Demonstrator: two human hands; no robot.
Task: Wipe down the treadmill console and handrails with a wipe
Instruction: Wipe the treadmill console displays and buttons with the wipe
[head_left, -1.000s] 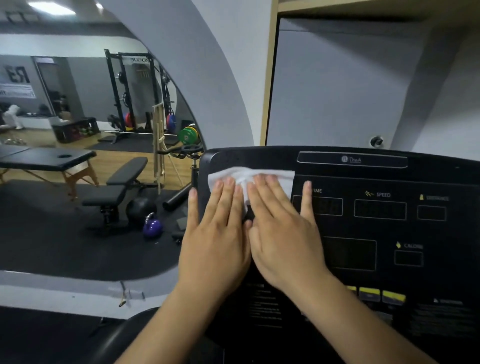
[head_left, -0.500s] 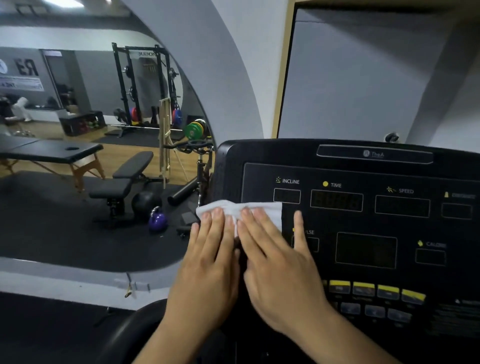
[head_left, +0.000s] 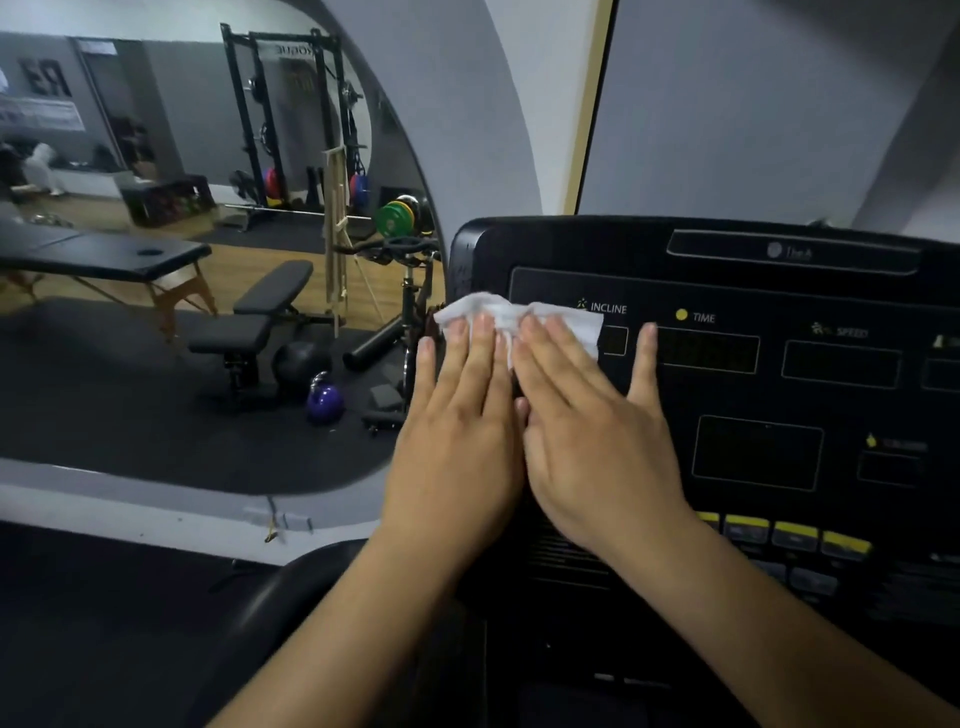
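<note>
both hands lie flat, fingers extended; left hand (head_left: 457, 441) and right hand (head_left: 597, 436) press the white wipe (head_left: 519, 317) against the console (head_left: 753, 395) beside the incline label (head_left: 605, 307)

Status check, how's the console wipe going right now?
Left hand and right hand flat, open, pressing the white crumpled wipe. Wipe on the black treadmill console, upper left by INCLINE. Nothing in the way.
</note>
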